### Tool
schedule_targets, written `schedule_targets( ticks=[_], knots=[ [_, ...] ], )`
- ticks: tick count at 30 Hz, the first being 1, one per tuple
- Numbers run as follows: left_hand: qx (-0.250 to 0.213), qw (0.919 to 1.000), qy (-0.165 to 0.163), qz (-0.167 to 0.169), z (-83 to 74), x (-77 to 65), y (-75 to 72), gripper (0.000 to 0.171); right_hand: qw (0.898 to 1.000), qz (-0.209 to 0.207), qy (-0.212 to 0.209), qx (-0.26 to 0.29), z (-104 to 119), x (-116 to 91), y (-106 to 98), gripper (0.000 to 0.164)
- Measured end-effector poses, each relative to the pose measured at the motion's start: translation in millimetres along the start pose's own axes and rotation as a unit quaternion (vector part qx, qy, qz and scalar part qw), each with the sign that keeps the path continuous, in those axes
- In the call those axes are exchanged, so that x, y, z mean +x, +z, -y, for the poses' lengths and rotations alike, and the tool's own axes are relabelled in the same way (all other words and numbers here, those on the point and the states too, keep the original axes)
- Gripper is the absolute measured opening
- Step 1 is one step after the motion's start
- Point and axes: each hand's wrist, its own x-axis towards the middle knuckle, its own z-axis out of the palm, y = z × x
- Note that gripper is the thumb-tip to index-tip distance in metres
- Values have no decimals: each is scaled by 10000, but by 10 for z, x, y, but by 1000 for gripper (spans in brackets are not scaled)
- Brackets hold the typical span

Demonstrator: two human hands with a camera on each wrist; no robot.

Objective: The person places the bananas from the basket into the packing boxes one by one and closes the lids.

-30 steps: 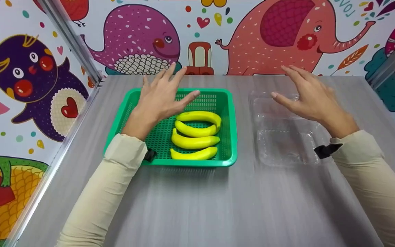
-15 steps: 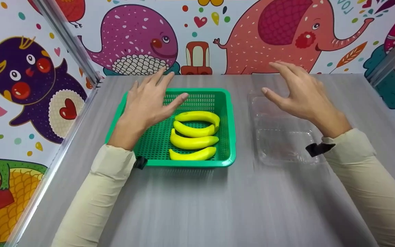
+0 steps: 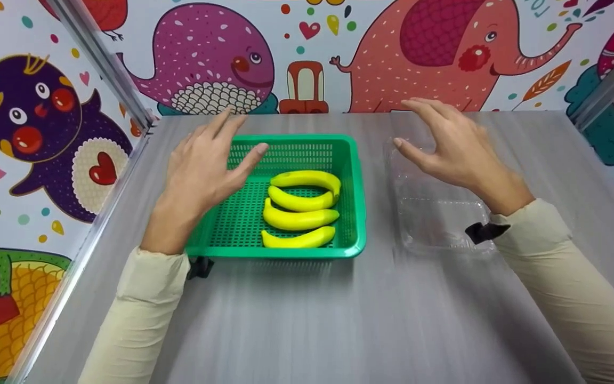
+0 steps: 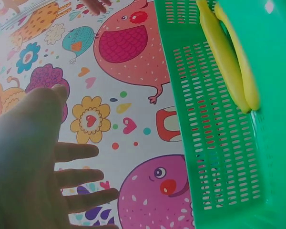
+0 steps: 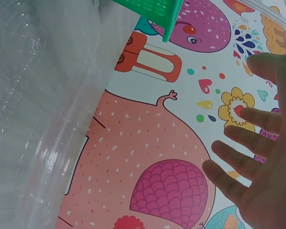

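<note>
My left hand [image 3: 195, 170] hovers over the left side of a green plastic basket [image 3: 360, 208], its fingers extended and the thumb spread. Several yellow bananas [image 3: 300, 219] lie in the right half of that basket. In the left wrist view, the same hand [image 4: 28, 152] has nothing between its fingers, and two bananas [image 4: 224, 57] show beyond the basket's slotted wall. My right hand [image 3: 453, 149], also spread and holding nothing, is above a clear plastic container [image 3: 440, 226]. The container [image 5: 43, 119] fills the left of the right wrist view; part of it is hidden under the hand in the head view.
The basket and container stand side by side on a grey wood-grain table [image 3: 307, 320], with a narrow gap between them. A wall with cartoon animals [image 3: 211, 58] closes off the back and left. A metal frame post [image 3: 99, 64] stands at the left corner.
My left hand has moved left and slightly down, uncovering more of the basket's inside. The right hand has shifted left over the container. Bananas, basket and container keep their places.
</note>
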Motion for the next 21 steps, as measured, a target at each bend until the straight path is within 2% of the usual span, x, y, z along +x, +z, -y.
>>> schedule_targets(
  ticks=[9,21],
  knots=[
    [-166,9992,-327,-164,183,-232,7,80,9994,-115,-300,91,68,15,105,66],
    [-465,9959,-561,-539,403,-496,121,75,9990,327,-276,91,169,-2,273,71]
  ],
)
